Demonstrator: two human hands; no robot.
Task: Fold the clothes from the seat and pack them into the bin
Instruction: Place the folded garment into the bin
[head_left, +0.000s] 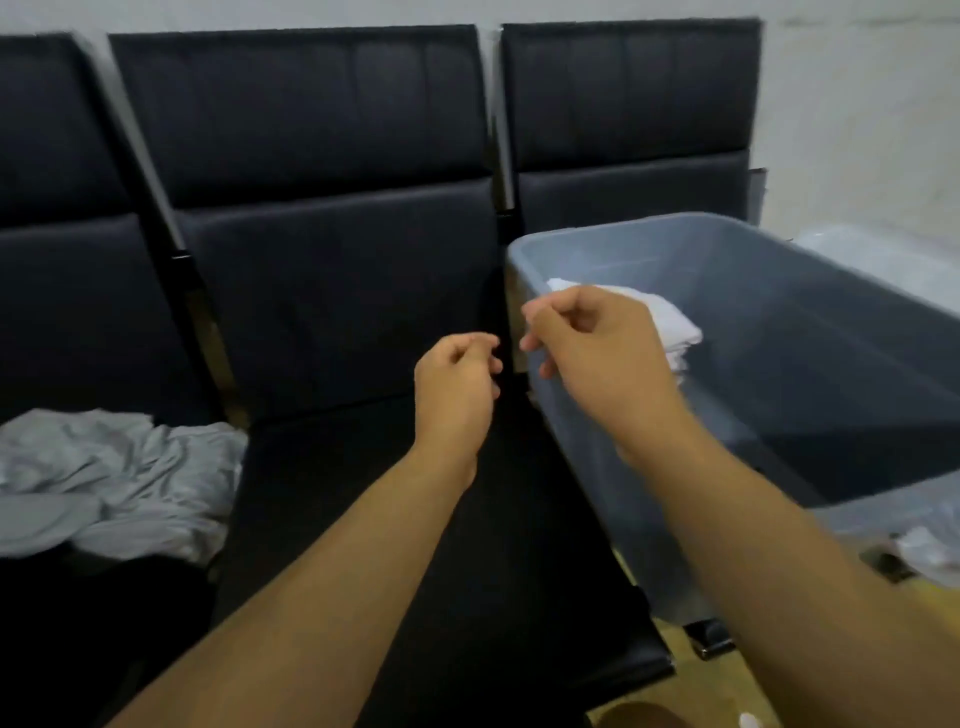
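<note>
- Black seats (322, 291) stand before you along a pale wall.
- Your left hand (457, 387) and right hand (592, 345) are loosely curled, holding nothing.
- Folded white clothes (670, 325) lie in the grey bin (831, 312); a crumpled pile (119, 478) lies on the left seat.

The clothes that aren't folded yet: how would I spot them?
Find the row of black seats along the wall. On the leftmost seat lies a crumpled pale grey heap. Unlike the neat white stack in the grey bin, it's loose and wrinkled.
</note>
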